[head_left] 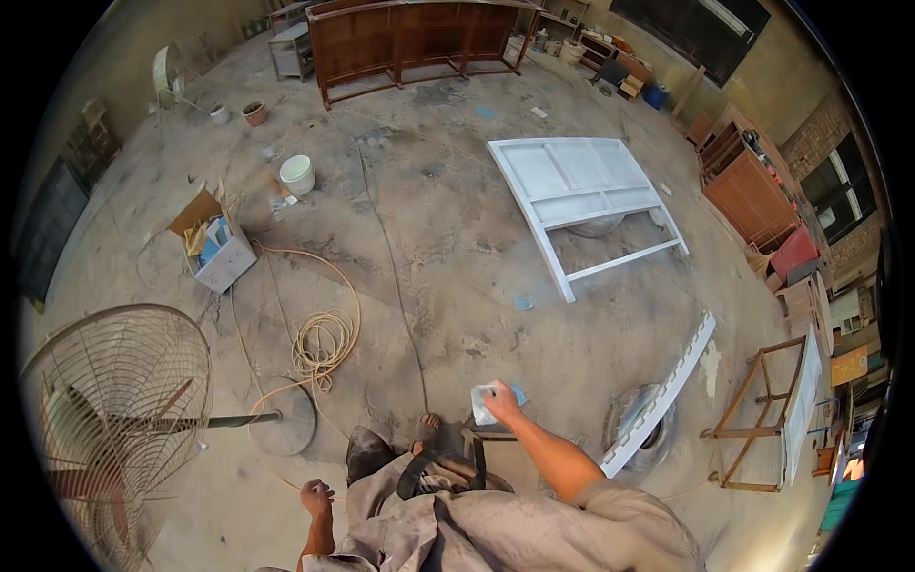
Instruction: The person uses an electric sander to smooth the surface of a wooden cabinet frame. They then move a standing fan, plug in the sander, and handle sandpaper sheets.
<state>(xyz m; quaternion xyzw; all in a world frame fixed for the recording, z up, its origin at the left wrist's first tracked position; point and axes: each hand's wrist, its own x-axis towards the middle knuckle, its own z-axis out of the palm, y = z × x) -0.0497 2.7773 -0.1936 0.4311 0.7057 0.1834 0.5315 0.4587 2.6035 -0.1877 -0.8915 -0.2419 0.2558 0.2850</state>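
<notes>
My right hand (502, 404) is closed on the edge of a pale blue-white sheet (483, 405), held out in front of my body. Whether it is cloth or paper I cannot tell. A small blue scrap (519, 394) shows just beyond my fingers. My left hand (317, 497) hangs low beside my left leg, its fingers curled, with nothing seen in them. Ahead and to the right, a white-painted panel frame (548, 243) lies propped above the floor. Nearer on the right, a white notched strip (664, 396) rests across a tire (624, 419).
A large caged fan (119, 429) stands at the left. A coiled hose (324, 343) lies near its base, and a cable (389, 248) crosses the floor. Beyond are a carton (224, 262), a white bucket (297, 175) and brown furniture (410, 43). A wooden stand (758, 429) is at right.
</notes>
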